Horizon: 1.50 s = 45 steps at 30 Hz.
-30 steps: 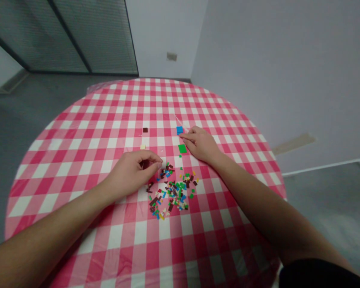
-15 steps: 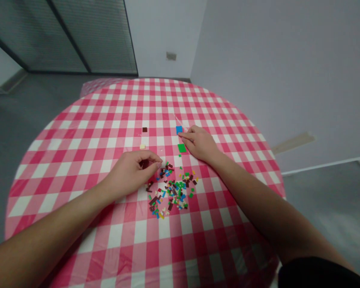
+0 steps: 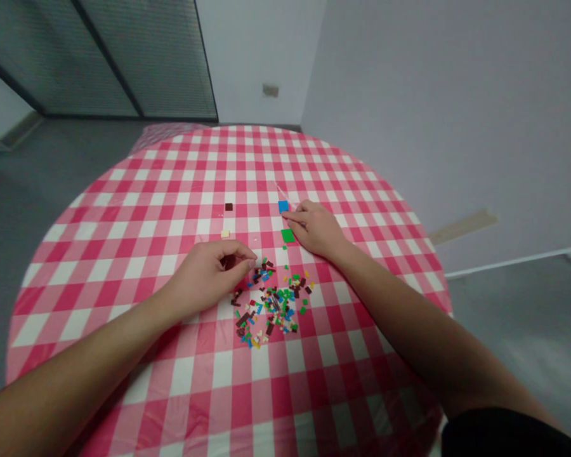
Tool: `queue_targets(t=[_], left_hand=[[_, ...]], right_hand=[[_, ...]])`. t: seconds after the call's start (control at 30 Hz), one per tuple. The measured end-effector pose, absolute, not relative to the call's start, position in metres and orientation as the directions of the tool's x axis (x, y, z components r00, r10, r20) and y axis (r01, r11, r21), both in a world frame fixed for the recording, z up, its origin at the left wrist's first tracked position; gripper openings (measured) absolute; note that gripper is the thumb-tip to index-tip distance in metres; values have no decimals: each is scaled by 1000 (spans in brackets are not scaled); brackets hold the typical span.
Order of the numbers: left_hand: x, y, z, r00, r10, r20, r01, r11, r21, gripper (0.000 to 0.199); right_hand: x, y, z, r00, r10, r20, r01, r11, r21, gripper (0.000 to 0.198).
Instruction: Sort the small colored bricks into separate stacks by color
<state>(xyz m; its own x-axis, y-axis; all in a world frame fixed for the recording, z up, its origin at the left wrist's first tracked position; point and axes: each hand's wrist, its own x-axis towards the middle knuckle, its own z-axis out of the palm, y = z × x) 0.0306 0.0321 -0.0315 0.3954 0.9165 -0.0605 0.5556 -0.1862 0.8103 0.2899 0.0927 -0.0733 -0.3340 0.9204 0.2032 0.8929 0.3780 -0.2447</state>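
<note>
My left hand (image 3: 214,270) hovers at the left side of a heap of small toy building bricks (image 3: 278,301). Its thumb and index fingertip are pinched together; anything between them is too small to make out. Across the table, my right hand (image 3: 316,228) lies low with its index finger stretched out, the tip at the near edge of a blue square plate (image 3: 283,206). A green square plate (image 3: 287,236) lies just below that finger, beside the thumb. Farther left are a dark brown square piece (image 3: 229,207) and a cream piece (image 3: 225,234).
A red-and-white checked cloth (image 3: 181,165) covers the round table. A few loose green bits lie between the green plate and the heap. Behind the table is a white wall with a socket plate (image 3: 270,91), and a glass partition (image 3: 137,57) stands at the left.
Both hands keep nearly the same pose and place. The view has shifted very slightly; no piece has visibly moved.
</note>
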Motion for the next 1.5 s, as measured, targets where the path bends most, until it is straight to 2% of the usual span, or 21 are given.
queue_targets(t=[0.27,0.6,0.83,0.93,1.0,1.13,1.2,1.3,1.5], left_hand=[[29,31,-30,413,907,-78,549,-181,816,26],[30,31,-29,412,907,-88,557,-175,812,26],[27,33,-30,421,903,-87,554,-180,813,25],[24,34,-33,464,882,-87,531,-198,824,24],[22,36,-34,520,849,-95,521,-227,823,21],[21,40,-32,666,737,-116,501,-326,802,20],[20,41,-30,724,673,-151,497,-358,791,21],[18,41,-27,775,599,-199,501,-391,772,19],[9,41,-22,793,531,-300,549,-409,729,14]], right_hand=[[290,92,-71,-340,924,172,899,374,-230,36],[288,92,-69,-320,931,177,893,359,-273,37],[293,91,-62,-241,941,235,840,324,-435,32],[298,83,-50,-335,934,123,759,344,-552,25],[301,75,-38,-480,877,-19,690,364,-626,21],[299,55,-12,-700,655,-284,615,351,-706,16],[293,46,-3,-760,566,-319,593,403,-697,14],[283,36,1,-798,494,-346,586,499,-639,19],[271,27,-3,-801,462,-381,598,577,-557,22]])
